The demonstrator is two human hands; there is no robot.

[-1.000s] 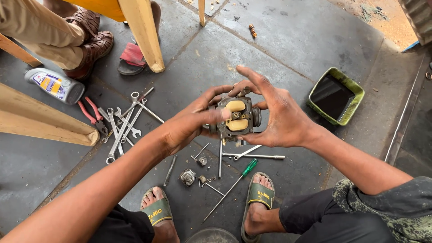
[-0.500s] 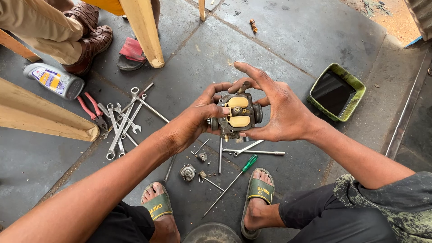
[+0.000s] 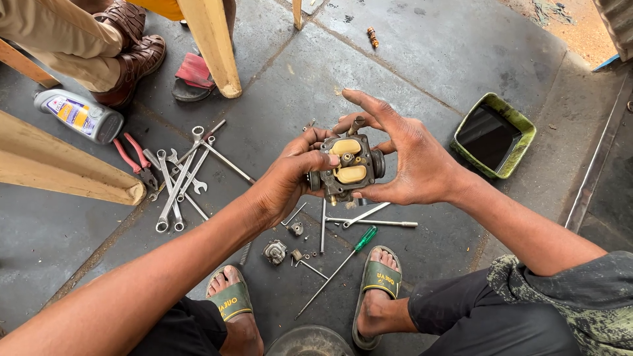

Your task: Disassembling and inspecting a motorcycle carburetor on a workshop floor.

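Note:
A small metal carburetor body (image 3: 347, 168) with two tan floats is held up between both hands over a dark concrete floor. My left hand (image 3: 287, 179) grips its left side, thumb laid across the top edge. My right hand (image 3: 410, 153) cups its right side from behind, index finger stretched out above it. On the floor just below lie a green-handled screwdriver (image 3: 340, 266), thin metal rods (image 3: 369, 221) and small loose parts (image 3: 275, 251).
Several spanners (image 3: 179, 180) and red-handled pliers (image 3: 136, 160) lie at left beside a grey bottle (image 3: 79, 115). A green tray of dark liquid (image 3: 494, 135) sits at right. Wooden furniture legs (image 3: 212, 47) and another person's shoes (image 3: 135, 49) are at top left. My sandalled feet (image 3: 378, 283) rest near the bottom edge.
Both hands stay on the carburetor. My left thumb has slid further over its top, and my right fingers have closed in slightly around it.

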